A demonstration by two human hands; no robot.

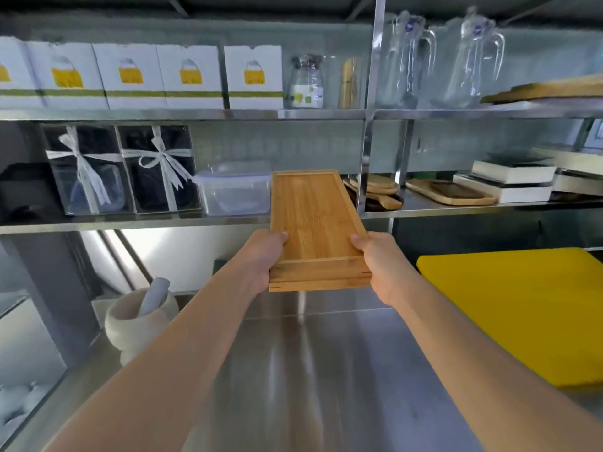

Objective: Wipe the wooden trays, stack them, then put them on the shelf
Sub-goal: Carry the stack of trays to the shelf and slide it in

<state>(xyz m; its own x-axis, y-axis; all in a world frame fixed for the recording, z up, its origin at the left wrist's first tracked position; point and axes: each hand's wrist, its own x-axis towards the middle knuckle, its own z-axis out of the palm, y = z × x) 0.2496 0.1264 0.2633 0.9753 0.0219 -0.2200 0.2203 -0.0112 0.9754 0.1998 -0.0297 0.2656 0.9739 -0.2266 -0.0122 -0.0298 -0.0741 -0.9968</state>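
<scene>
With the stacked wooden trays [318, 230] clamped at their near end between our left hand [262, 259] and right hand [380, 262], thumbs on top, we judge shelving underway; next, slide them forward beyond our fingertips onto the shelf [130, 223]

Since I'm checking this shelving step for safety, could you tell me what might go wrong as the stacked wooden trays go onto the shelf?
1. The stacked wooden trays are gripped only at their near end by the left hand and right hand, so the far end might dip or the stack slide apart.
2. The gap between the clear plastic container and the steel upright looks tight, so the trays may knock either.
</scene>
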